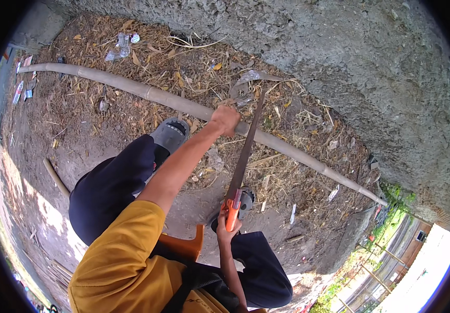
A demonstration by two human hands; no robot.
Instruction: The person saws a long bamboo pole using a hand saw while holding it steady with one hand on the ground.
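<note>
A long bamboo pole [157,96] stretches across the ground from far left to the right. My left hand [226,120] is wrapped around the pole near its middle. In my right hand [230,228] is a handsaw [245,155], gripped by its orange handle. Its dark blade points away from me and crosses the pole just right of my left hand. Whether the teeth have bitten into the bamboo, I cannot tell. My shoe [170,134] is close to the pole on the left; the other shoe [246,202] is partly behind the saw.
A rough grey wall [350,68] rises along the far side and right. Dry leaves and straw [193,73] cover the ground, with plastic litter [122,47]. An orange plastic edge [186,245] shows beneath me. A short stick [56,177] lies left of my leg.
</note>
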